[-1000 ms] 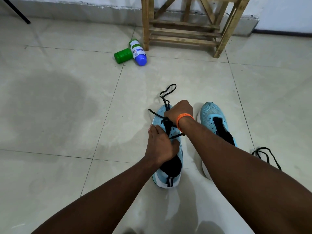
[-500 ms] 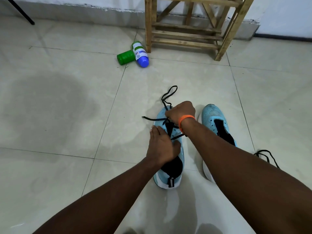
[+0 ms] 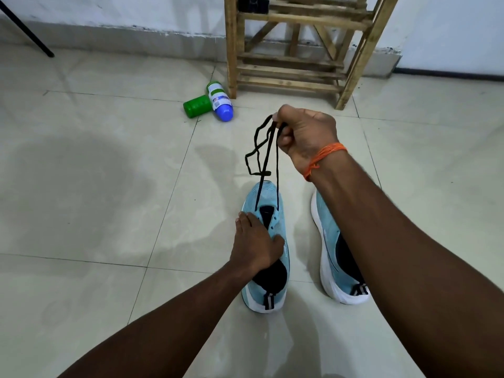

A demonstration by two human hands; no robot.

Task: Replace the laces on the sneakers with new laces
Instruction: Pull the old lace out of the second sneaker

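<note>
Two sneakers sit side by side on the tile floor (image 3: 109, 214), both light blue with white soles, and only the nearer one (image 3: 276, 227) has any lace in it. The left hand (image 3: 256, 241) lies flat on top of that shoe, fingers fairly straight and thumb spread across the tongue, holding nothing. My guess is it's there to pin the shoe down so it doesn't lift when the lace gets tugged.

The right hand (image 3: 306, 135), the one with the orange thread wristband (image 3: 324, 155), is raised well above the toe and curled tight around a black lace (image 3: 277, 170). Both strands run taut from that fist down to the front eyelets, with a loose loop dangling off to the side. Holding both strands together probably keeps the pull even.

The rest of the eyelets look bare, so this is either the last of the lace leaving or the first row going in; I honestly can't tell which. The other sneaker (image 3: 330, 241) is half hidden behind the right forearm and looks laceless.
</note>
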